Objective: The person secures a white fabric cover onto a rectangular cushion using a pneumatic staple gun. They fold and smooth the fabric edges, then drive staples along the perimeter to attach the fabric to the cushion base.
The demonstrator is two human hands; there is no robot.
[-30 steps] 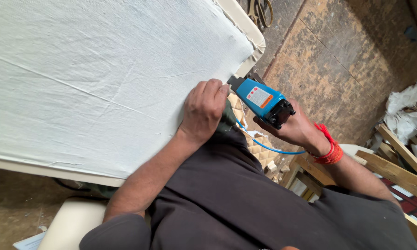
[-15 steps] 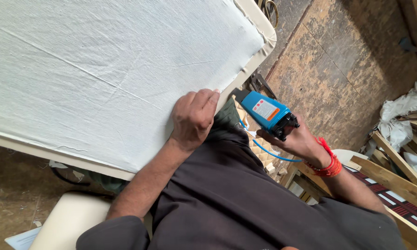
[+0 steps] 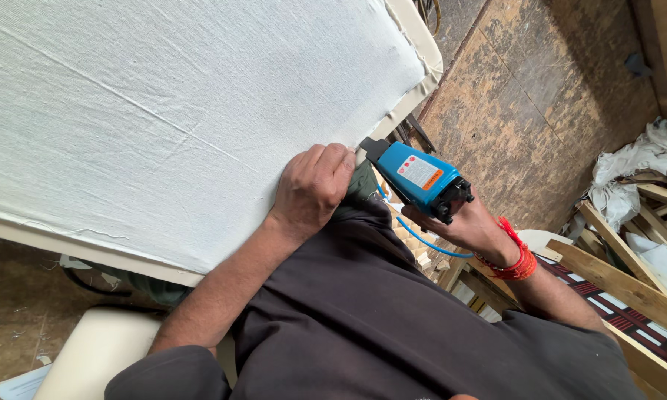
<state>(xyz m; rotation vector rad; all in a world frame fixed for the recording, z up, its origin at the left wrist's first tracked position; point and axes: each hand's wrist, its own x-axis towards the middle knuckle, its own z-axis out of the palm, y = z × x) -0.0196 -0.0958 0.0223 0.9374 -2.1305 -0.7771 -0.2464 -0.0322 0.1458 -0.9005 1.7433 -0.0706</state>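
Workshop, worn wooden floor (image 3: 541, 111); white fabric panel (image 3: 163, 111) fills the left.
Left hand (image 3: 311, 189) presses flat, fingers together, on the fabric's near edge; just right, right hand (image 3: 463, 222) is clamped around a blue staple gun (image 3: 415, 178), nose at the panel edge.

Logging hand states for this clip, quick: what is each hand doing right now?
Left hand: fingers curled, pressing the white fabric down at the panel's edge; not gripping anything visibly.
Right hand: closed around the blue pneumatic staple gun.
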